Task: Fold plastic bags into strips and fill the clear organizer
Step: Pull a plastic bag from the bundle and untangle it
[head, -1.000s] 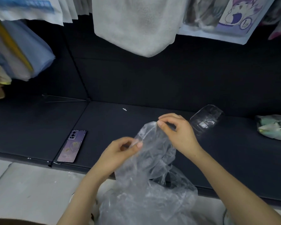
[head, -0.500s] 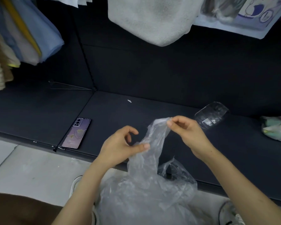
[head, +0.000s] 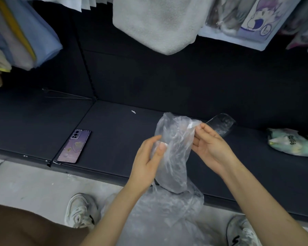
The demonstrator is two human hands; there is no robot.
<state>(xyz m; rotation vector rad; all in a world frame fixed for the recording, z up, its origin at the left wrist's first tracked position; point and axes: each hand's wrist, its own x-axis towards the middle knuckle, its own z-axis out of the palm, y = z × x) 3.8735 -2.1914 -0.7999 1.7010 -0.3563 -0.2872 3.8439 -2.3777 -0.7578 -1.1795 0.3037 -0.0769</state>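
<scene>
Low dark shelf, padded-looking, runs the full width above a pale floor.

Far left: folded cloths hang over the shelf. A phone lies back-up near the shelf's front edge. One white sneaker on the floor below it.

Centre: white fleecy cloth hangs overhead. Left hand grips the plastic bag, thumb across its front, fingers behind. The bag is held upright in the air over the shelf edge, crumpled. A heap of more clear plastic lies below it on the floor.

Right hand pinches the bag's top edge between thumb and fingertips. Just behind it, the clear organizer lies on the shelf; contents cannot be made out.

Far right: a printed pale pouch on the shelf, a second sneaker below.
</scene>
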